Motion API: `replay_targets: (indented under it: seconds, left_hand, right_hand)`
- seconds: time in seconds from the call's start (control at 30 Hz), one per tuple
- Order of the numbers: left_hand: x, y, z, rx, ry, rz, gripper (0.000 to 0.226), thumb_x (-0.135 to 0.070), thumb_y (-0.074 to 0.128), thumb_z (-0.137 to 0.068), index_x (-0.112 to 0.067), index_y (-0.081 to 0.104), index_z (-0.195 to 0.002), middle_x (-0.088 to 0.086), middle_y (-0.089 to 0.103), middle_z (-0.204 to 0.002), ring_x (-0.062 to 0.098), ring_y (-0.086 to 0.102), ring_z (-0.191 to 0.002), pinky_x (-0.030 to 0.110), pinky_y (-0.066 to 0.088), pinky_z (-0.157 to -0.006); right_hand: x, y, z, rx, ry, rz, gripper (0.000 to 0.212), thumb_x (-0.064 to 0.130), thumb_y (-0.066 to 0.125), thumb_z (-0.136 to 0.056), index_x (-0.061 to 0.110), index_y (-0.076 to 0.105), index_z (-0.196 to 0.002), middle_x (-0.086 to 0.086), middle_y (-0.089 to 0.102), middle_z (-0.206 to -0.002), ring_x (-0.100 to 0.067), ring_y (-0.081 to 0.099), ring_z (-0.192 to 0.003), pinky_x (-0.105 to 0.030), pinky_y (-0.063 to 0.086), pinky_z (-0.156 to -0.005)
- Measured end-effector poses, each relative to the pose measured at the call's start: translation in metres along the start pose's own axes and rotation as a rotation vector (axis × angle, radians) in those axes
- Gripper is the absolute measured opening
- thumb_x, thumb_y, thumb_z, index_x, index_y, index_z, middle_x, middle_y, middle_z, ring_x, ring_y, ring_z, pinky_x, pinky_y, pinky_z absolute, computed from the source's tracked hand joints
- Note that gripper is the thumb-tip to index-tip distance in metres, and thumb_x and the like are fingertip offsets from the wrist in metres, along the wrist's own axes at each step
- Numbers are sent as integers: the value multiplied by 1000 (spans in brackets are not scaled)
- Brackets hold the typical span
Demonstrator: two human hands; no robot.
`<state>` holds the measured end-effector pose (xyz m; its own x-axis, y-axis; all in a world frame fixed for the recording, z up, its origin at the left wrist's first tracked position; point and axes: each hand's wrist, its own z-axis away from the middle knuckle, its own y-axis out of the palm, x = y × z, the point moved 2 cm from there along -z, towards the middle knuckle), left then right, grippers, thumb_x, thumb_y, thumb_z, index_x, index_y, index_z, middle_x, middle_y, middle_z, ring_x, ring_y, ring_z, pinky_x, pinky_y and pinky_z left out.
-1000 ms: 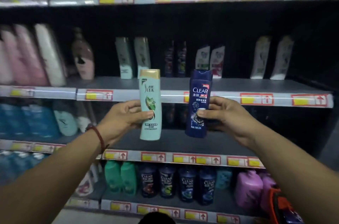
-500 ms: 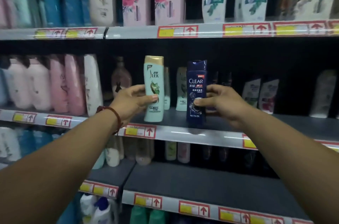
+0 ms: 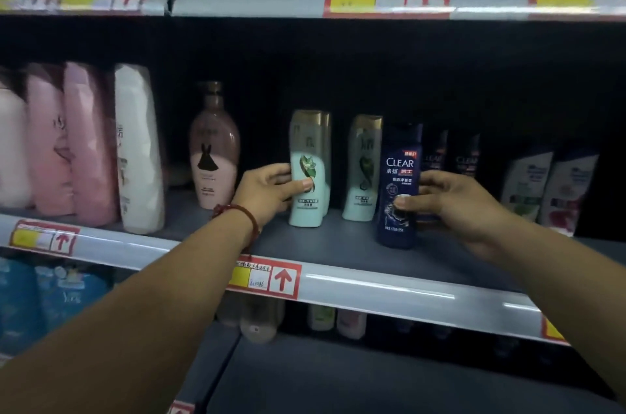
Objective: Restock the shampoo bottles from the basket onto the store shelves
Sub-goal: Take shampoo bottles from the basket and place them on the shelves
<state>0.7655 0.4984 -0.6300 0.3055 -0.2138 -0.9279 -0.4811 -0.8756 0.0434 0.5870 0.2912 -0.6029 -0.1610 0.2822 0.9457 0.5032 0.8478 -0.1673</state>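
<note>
Two grasps: left hand (image 3: 267, 191) on green bottle (image 3: 310, 210), right hand (image 3: 452, 202) on blue bottle (image 3: 399, 176). I advise seating both flat, labels near.

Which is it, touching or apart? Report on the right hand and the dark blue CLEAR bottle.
Touching. Head view: the right hand lays its thumb on the dark blue CLEAR bottle, fingers curled behind it.

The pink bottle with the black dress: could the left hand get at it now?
Probably, once freed. The pink bottle stands just beside the left hand on the same shelf, nothing between, but that hand grips the mint green bottle and must let go first.
</note>
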Motion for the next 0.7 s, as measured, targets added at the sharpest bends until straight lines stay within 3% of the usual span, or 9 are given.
replay_targets:
  seconds: [0.3,0.43,0.5,0.63,0.7]
  left_hand:
    - [7,-2,-5,21,-14,28,38,-6,80,-77,-10,71,-114,9,76,-103,25,73,-97,46,58,-87]
    - [10,-2,-7,-5,-11,55,39,-3,80,-75,-12,71,-112,16,73,-104,29,73,-95,42,60,-81]
    - [12,-1,-9,-5,-12,49,41,-6,82,-72,-11,71,-111,16,73,-105,29,73,-95,43,60,-81]
    - [13,-2,-9,12,-28,20,61,-22,89,-56,-10,70,-112,11,75,-105,27,73,-97,50,58,-87]
    - [13,-3,-9,21,-36,14,60,-22,89,-56,-10,70,-112,10,75,-105,27,73,-96,50,57,-88]
  right_hand:
    - [-9,-3,1,-9,-24,20,35,-2,73,-83,12,67,-115,-5,77,-104,-17,75,-83,-28,61,-68]
    - [-12,-12,-5,-64,4,39,36,-4,72,-83,6,65,-117,-15,74,-110,-28,72,-93,-48,55,-93]
    - [-16,-17,-11,-100,24,40,33,-4,73,-84,4,64,-114,-21,72,-111,-33,69,-93,-53,52,-97]
    - [-26,-28,-23,-184,30,45,29,-3,71,-87,4,63,-114,-18,71,-110,-28,68,-88,-43,57,-80]
    - [-31,-32,-29,-218,26,29,32,0,71,-88,4,63,-118,-16,72,-111,-27,69,-88,-37,56,-75]
